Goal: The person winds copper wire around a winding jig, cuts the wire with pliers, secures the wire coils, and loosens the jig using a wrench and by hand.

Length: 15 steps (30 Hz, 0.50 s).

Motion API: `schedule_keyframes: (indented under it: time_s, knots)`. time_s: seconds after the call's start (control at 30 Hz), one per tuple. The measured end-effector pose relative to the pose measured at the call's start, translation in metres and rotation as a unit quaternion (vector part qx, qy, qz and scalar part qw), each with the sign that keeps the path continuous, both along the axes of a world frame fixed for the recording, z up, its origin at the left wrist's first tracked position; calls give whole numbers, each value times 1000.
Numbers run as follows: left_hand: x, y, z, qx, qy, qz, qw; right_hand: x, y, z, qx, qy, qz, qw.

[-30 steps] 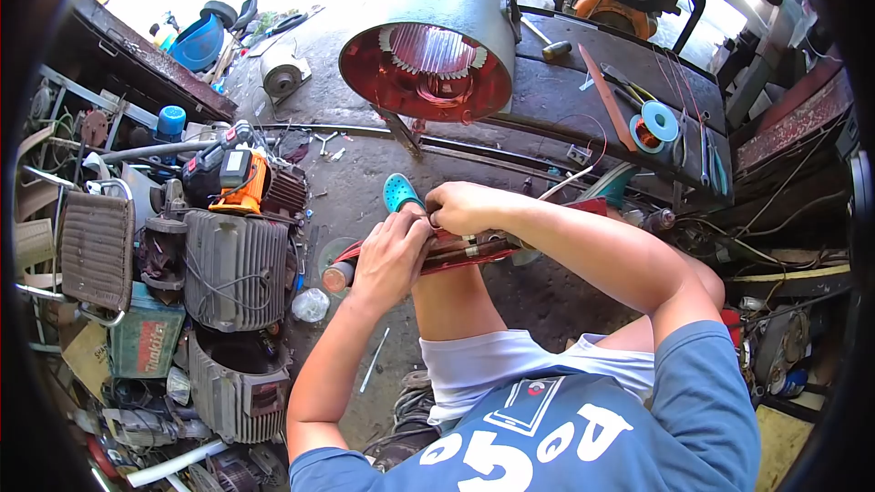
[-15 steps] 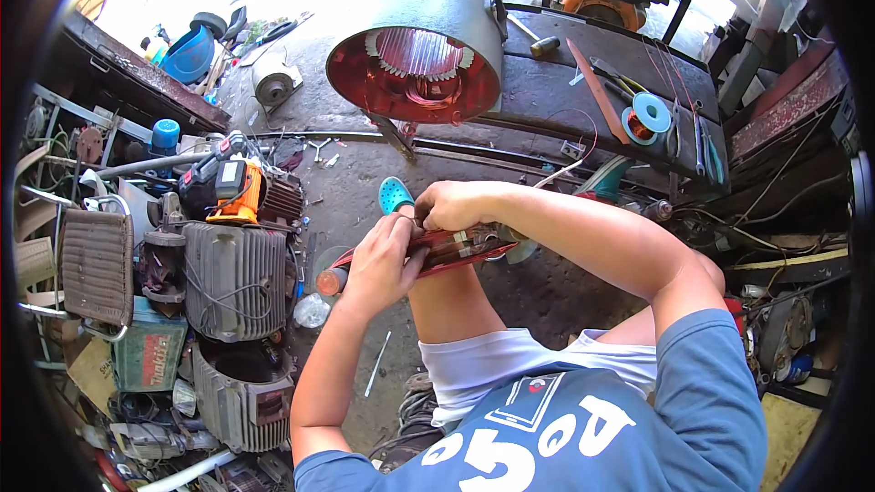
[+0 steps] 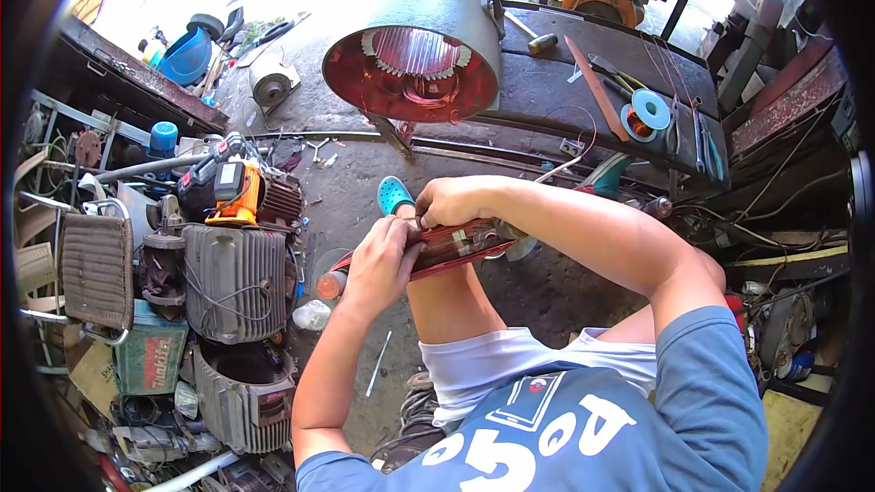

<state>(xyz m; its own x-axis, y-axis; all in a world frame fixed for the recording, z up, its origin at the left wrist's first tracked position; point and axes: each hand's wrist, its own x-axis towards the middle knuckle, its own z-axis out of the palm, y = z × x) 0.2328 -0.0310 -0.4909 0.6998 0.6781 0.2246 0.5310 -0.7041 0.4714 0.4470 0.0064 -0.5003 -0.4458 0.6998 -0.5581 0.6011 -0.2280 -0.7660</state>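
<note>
Across my lap lies a long reddish piece [image 3: 456, 241] with a round orange-brown end [image 3: 330, 285] and pale bands along it. I cannot make out its kind. My left hand [image 3: 381, 257] is wrapped round it near the round end, thumb on its near side. At its far edge, close to the left fingertips, my right hand [image 3: 451, 202] is closed with bent fingers; whatever they pinch is hidden. Ahead stands a large grey motor housing [image 3: 410, 0], red inside, with a toothed core [image 3: 419, 50] and copper-coloured windings [image 3: 430, 91].
On the dark bench [image 3: 547, 82] at right are a hammer [image 3: 541, 43], a wire spool [image 3: 649, 111], a reddish flat strip [image 3: 597, 87] and hand tools. Finned motor housings [image 3: 237, 282], an orange power tool [image 3: 237, 191] and a metal-framed seat [image 3: 97, 269] crowd the left.
Both hands hold nearly the same place. The left fingers and the reddish piece have shifted very slightly. The camera view has moved a little.
</note>
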Motion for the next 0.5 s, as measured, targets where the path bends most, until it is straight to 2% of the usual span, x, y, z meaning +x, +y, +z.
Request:
schedule_keyframes:
  time_s: [0.17, 0.37, 0.4, 0.5]
  knots:
    - [2, -2, 2, 10, -5, -1, 1000, 1, 0, -13, 62, -14, 1, 998]
    - [-2, 2, -4, -17, -16, 4, 1000, 0, -14, 4, 190, -20, -34, 981]
    - [-2, 2, -4, -17, -20, 4, 1000, -1, -18, 6, 249, -26, -30, 968]
    - [-1, 1, -3, -20, -27, 9, 999, -1, -20, -4, 270, -34, -41, 961]
